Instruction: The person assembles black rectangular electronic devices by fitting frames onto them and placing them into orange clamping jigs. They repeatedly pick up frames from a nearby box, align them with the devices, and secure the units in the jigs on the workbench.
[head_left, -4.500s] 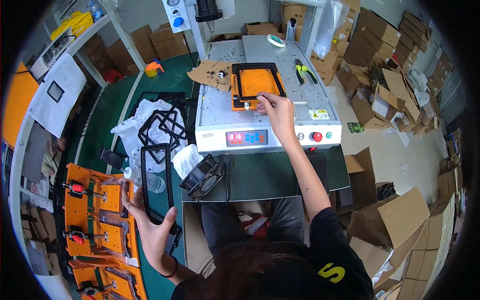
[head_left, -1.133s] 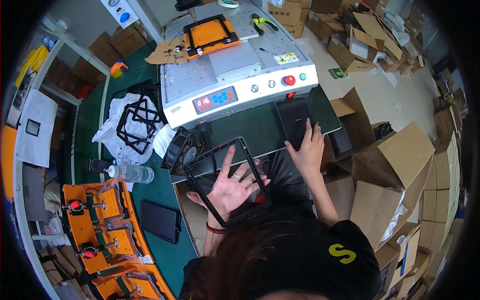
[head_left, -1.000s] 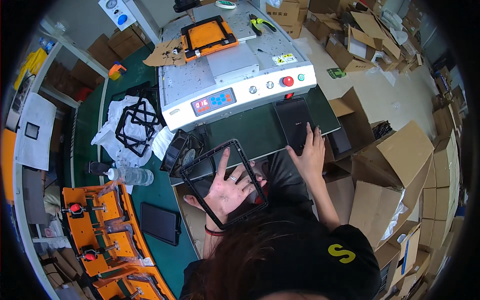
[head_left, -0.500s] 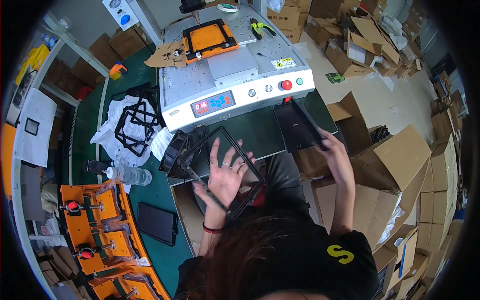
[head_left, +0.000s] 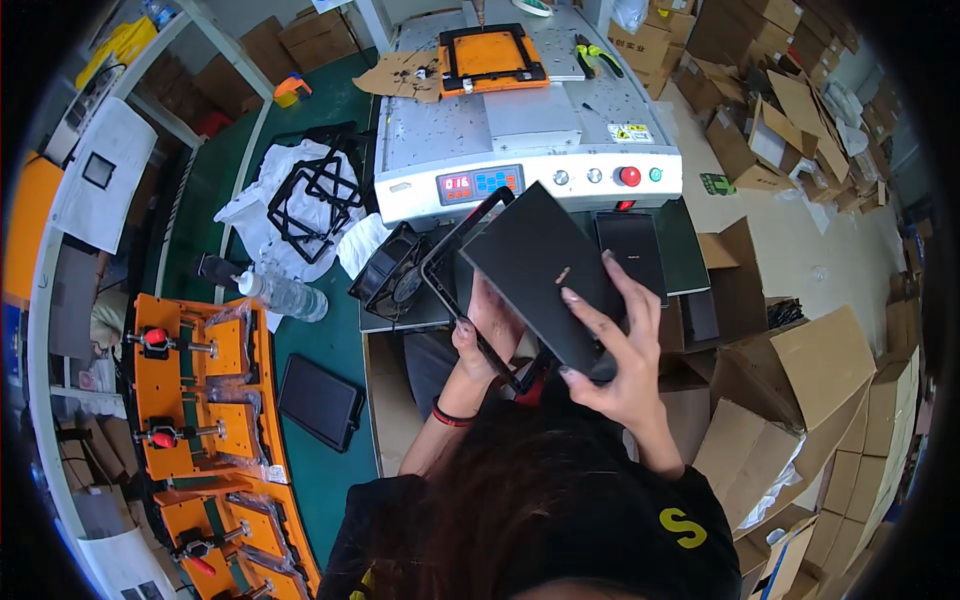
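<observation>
Overhead, from the head view, we hold two parts up in front of the grey machine [head_left: 530, 130]. Our right hand [head_left: 610, 350] is closed around the lower edge of a flat black panel [head_left: 545, 270], fingers spread over its face. Our left hand [head_left: 490, 325] grips a thin black frame [head_left: 455, 250] just behind the panel, partly hidden by it. Both sit above the green counter [head_left: 330, 340]. A plastic water bottle [head_left: 285, 295] lies to the left, near orange clamp jigs [head_left: 195, 380]; another black panel [head_left: 632, 250] rests below the machine.
</observation>
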